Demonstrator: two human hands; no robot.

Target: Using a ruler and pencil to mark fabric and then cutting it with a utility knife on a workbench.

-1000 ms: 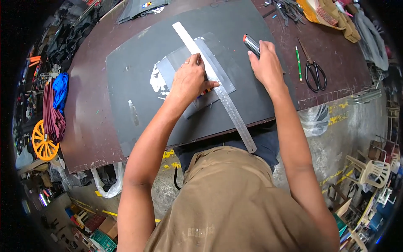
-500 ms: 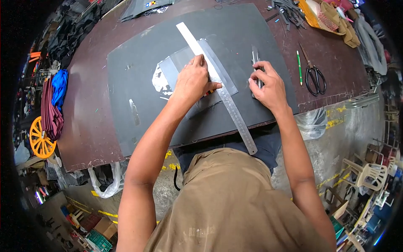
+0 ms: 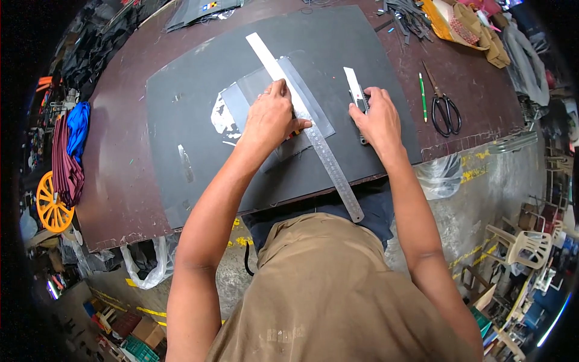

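Table (image 3: 120, 199): brown, carrying a dark cutting mat (image 3: 181, 108).
Clear plastic sheet (image 3: 253, 96): flat on the mat, under and beyond the left hand (image 3: 272, 117).
Steel ruler (image 3: 319, 151): diagonal across the sheet; left hand pressed flat on it, fingers together. Best kept weighted close to the cut line, fingertips behind the edge.
Utility knife (image 3: 354, 90): beneath the right hand (image 3: 377, 117), which is curled over its handle; blade extended away from the hand.
Hard to make out: blade tip, sheet's near edge under the left hand.

Ruler (image 3: 313, 136) on mat (image 3: 181, 108); knife (image 3: 356, 96) right; scissors (image 3: 443, 102) probably farther right
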